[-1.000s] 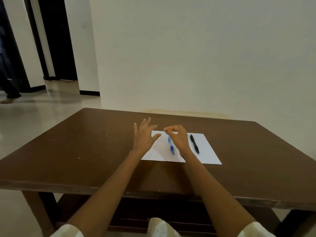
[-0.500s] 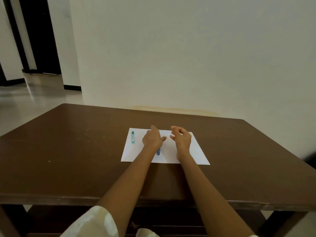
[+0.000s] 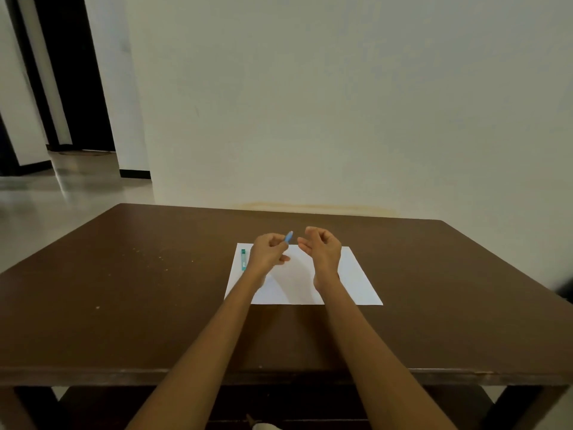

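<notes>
A white sheet of paper (image 3: 353, 280) lies on the brown table (image 3: 124, 290). My left hand (image 3: 268, 252) is raised above the sheet and grips a blue pen (image 3: 288, 236), whose tip sticks out up and to the right of my fingers. My right hand (image 3: 322, 248) hovers just right of the pen tip with curled fingers and holds nothing. A green pen (image 3: 243, 259) lies on the sheet's left edge, partly behind my left wrist. The black pen seen earlier is hidden from view.
The table's far edge meets a pale wall (image 3: 310, 119). A dark doorway (image 3: 77, 72) and pale floor (image 3: 62, 187) are at the left. A lower shelf (image 3: 124, 405) runs under the table's near edge.
My left hand has lifted the blue pen off the sheet. My right hand rose from the paper to beside the pen tip. The view shifted slightly.
</notes>
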A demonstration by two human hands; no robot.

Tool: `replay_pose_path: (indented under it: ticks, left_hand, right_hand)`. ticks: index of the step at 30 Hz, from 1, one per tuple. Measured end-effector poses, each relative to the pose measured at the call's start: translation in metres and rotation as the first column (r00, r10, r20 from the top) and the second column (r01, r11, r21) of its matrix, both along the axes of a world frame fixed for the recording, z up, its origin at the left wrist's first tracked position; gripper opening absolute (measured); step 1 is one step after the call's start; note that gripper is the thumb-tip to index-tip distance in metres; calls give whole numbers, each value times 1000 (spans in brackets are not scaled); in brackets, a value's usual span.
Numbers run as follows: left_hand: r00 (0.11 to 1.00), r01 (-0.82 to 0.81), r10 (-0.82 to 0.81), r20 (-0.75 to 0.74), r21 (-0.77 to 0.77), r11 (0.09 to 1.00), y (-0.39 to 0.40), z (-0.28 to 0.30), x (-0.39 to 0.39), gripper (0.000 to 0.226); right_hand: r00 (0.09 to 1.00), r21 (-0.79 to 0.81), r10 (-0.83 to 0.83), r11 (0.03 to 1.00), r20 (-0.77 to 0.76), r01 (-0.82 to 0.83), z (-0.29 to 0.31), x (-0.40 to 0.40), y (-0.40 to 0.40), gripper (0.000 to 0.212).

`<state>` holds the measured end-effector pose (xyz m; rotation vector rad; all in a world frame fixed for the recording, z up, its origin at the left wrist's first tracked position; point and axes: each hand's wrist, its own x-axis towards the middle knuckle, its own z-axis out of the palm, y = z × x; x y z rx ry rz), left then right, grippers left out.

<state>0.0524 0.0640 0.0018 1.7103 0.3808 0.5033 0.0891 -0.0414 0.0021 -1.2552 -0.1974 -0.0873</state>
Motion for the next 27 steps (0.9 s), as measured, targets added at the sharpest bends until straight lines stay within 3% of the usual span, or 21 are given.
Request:
replay_pose_path:
  ticks: [2, 6, 12, 27]
  left_hand:
    - [993, 23, -23, 113, 3, 1000, -1, 3, -12, 19]
    - [966, -84, 49, 254, 129, 988, -3, 3, -24, 18]
    - [914, -214, 130, 384, 187, 959, -2, -6, -29, 18]
    - [886, -293, 183, 426, 209, 933, 5, -19, -33, 21]
  right_hand:
    - [1000, 32, 26, 999, -12, -26, 7, -4, 3, 15]
    - [996, 67, 87, 994, 28, -89, 18, -12, 10, 11]
    - [984, 85, 149, 984, 97, -158, 21, -17, 14, 10]
    - [969, -100, 150, 986, 196, -132, 15, -17, 21, 14]
